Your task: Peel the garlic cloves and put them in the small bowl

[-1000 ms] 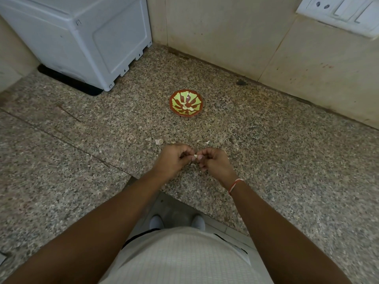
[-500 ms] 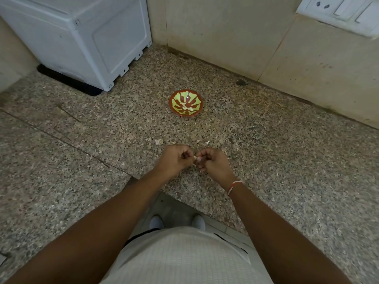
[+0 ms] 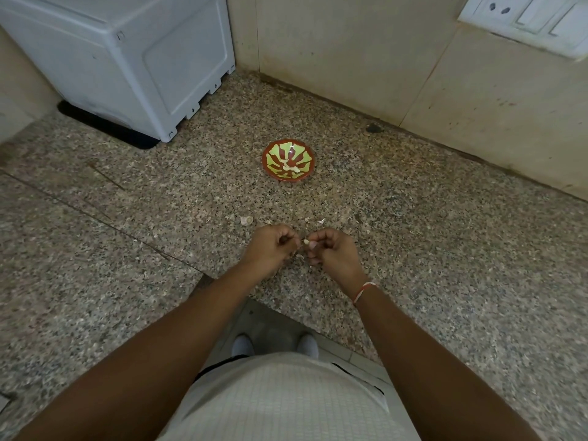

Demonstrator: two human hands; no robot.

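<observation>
A small red and green patterned bowl (image 3: 266, 159) stands on the speckled granite counter (image 3: 445, 249), with a few pale peeled cloves (image 3: 291, 168) lying inside it. Below the bowl, my right hand (image 3: 331, 253) pinches a small pale garlic clove (image 3: 306, 241) at its fingertips. My left hand (image 3: 270, 248) is curled just left of the clove, a small gap from it, and seems to pinch a shred of skin. An unpeeled clove (image 3: 246, 221) lies on the counter above my left hand.
A white appliance (image 3: 127, 58) stands at the back left on a dark mat. Tiled walls close off the back, with a switch and socket plate (image 3: 528, 20) at top right. Scraps of garlic skin (image 3: 320, 220) lie near my hands. The counter's front edge is below my wrists.
My hands have drawn slightly apart; the clove now shows at my right fingertips with a small gap to my left hand.
</observation>
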